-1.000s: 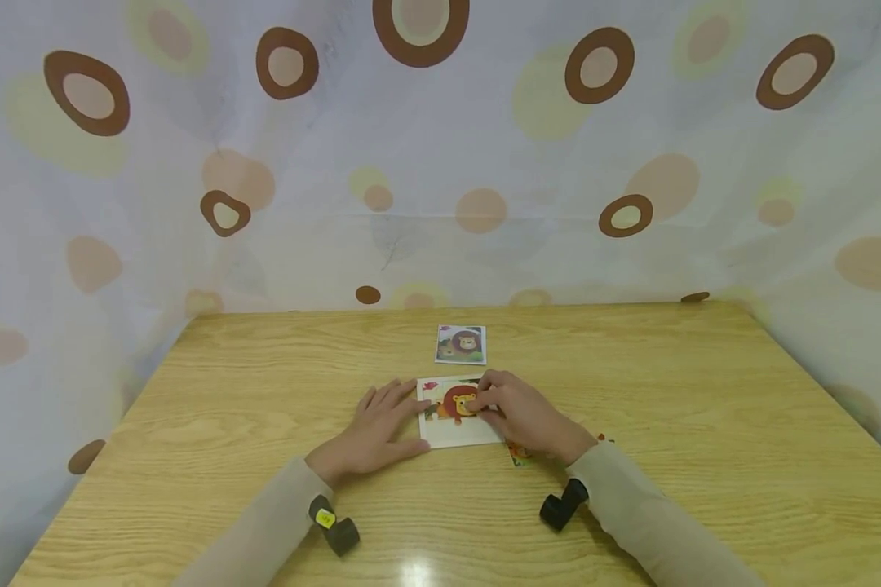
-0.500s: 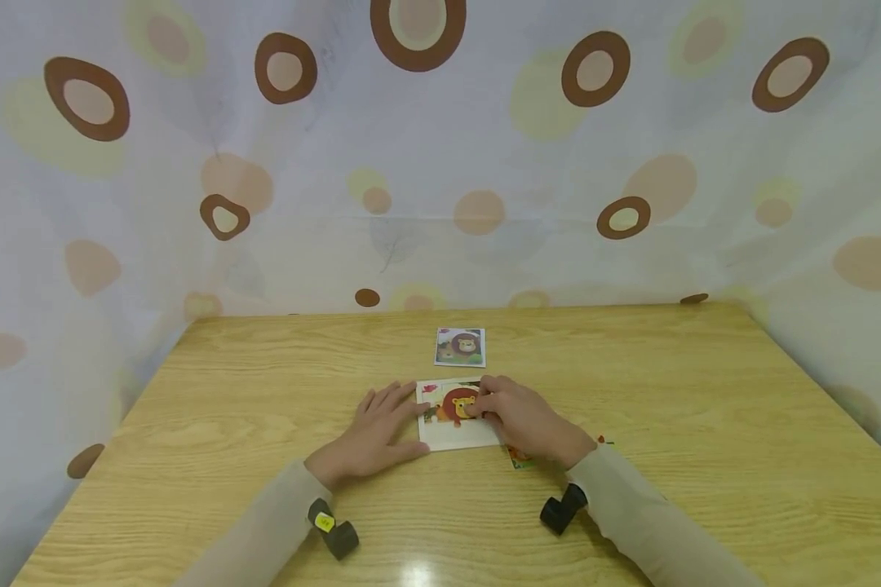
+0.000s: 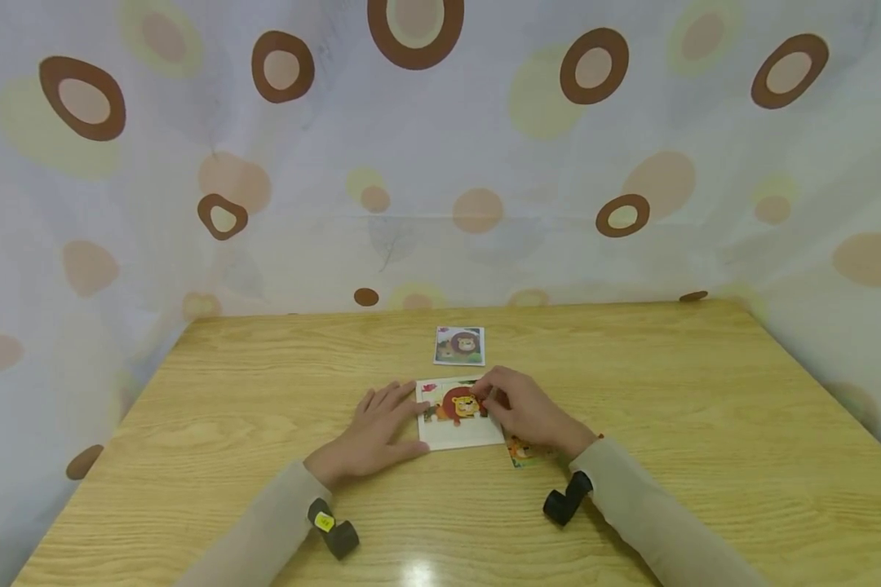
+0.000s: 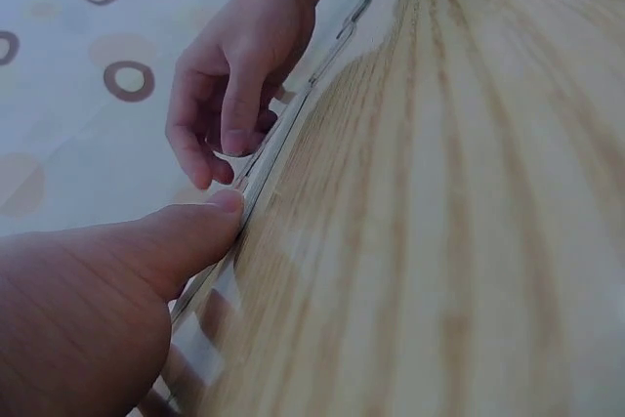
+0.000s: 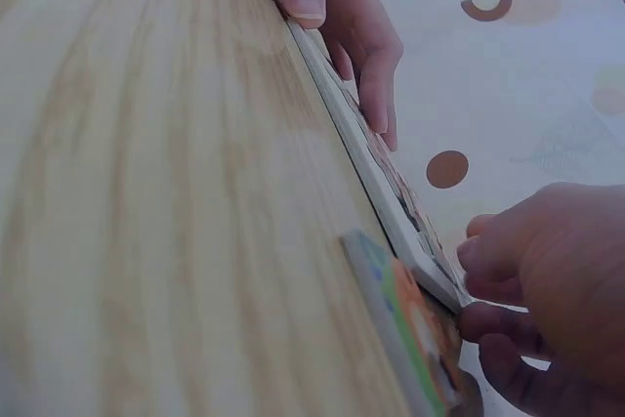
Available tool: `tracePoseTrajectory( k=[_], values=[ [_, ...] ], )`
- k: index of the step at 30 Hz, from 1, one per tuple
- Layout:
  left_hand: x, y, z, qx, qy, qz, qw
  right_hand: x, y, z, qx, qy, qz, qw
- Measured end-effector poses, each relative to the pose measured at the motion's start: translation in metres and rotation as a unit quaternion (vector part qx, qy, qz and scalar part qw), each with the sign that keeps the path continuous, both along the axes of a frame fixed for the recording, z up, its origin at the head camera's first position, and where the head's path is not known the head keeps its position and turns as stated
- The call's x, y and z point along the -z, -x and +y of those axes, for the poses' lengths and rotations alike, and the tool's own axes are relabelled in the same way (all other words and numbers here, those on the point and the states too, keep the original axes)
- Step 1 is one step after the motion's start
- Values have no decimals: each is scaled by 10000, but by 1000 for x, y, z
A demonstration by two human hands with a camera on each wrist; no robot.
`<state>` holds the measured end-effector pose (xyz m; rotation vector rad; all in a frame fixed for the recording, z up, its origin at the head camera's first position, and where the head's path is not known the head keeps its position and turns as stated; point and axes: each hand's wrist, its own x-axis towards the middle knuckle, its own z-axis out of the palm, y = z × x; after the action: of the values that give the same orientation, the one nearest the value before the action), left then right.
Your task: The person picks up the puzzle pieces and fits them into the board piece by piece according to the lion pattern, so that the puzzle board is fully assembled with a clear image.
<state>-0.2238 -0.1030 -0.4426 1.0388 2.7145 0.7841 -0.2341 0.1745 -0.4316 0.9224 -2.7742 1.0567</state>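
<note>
A white-framed lion jigsaw puzzle [image 3: 461,435] lies flat on the table, its upper part filled with picture pieces and its lower part plain white. My left hand [image 3: 370,432] rests at its left side with fingers spread, the thumb on the near left corner. My right hand [image 3: 521,408] is over the puzzle's upper right, fingers loosely bent and tips close over the lion's mane. In the left wrist view nothing shows between the right fingers [image 4: 237,124]. Partly under the right wrist lies a loose orange and green puzzle piece [image 3: 520,450], also seen beside the frame in the right wrist view.
Behind the puzzle lies a small square picture card [image 3: 459,346] with a similar lion. The wooden table [image 3: 264,367] ends at a patterned cloth backdrop [image 3: 411,261]. Another bit of red shows beside the right sleeve [image 3: 631,497].
My right hand has lifted slightly and shifted right, uncovering the lion's face and more of the loose piece. My left hand has stayed in place.
</note>
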Motion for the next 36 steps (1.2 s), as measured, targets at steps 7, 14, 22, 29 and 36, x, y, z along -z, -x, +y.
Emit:
tracePoseTrajectory(
  k=[7, 14, 22, 29, 36],
  values=[
    [0, 1, -1, -31, 19, 42, 10000, 0, 3, -1, 23, -10, 162, 9999],
    [-2, 2, 0, -13, -28, 7, 10000, -3, 6, 1, -250, -303, -166, 9991],
    [-1, 3, -1, -29, 0, 37, 10000, -9, 4, -3, -133, -280, -372, 9988],
    [-2, 3, -1, -47, 16, 31, 10000, -11, 1, -5, -119, -222, -340, 9991],
    [-1, 1, -1, -39, -85, -56, 9999, -9, 1, 5, -264, -293, -585, 9975]
  ],
)
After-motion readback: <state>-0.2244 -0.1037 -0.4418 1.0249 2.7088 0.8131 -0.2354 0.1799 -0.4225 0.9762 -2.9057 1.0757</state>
